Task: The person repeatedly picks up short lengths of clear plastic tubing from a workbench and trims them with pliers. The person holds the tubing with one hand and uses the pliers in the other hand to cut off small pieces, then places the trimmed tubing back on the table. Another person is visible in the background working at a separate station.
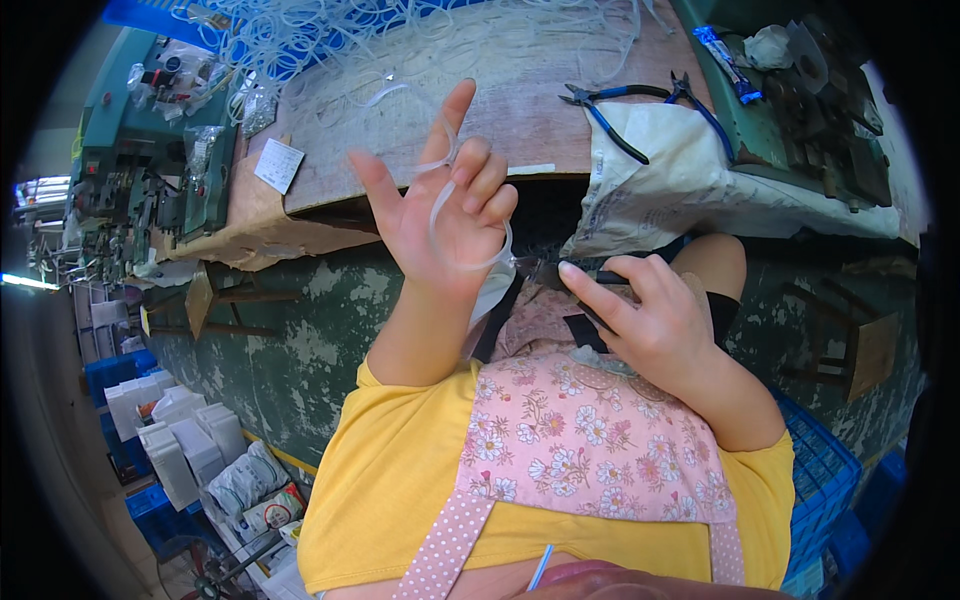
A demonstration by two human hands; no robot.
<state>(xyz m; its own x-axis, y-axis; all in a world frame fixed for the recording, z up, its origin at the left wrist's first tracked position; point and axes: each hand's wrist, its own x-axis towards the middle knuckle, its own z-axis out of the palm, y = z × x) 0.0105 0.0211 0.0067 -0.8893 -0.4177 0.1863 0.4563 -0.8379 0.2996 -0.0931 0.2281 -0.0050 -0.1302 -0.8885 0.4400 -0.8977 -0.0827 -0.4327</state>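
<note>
My left hand (447, 215) is raised in front of me, thumb and index finger stretched apart. Its other fingers curl over a translucent plastic loop (440, 232) that hangs across the palm. My right hand (650, 318) grips dark-handled pliers (541, 271), their jaws pointing left. The jaw tip meets the lower right part of the loop, below the left hand's little finger. Whether the jaws are closed on the plastic is too small to tell. Much of the handles is hidden by the right fingers.
A heap of clear plastic loops (300, 40) covers the back of the wooden table (545, 120). Two blue-handled pliers (610, 128) lie on a white sack (655, 160) at the right. Green machines (205, 180) flank the table. A paper slip (279, 165) lies near its left front edge.
</note>
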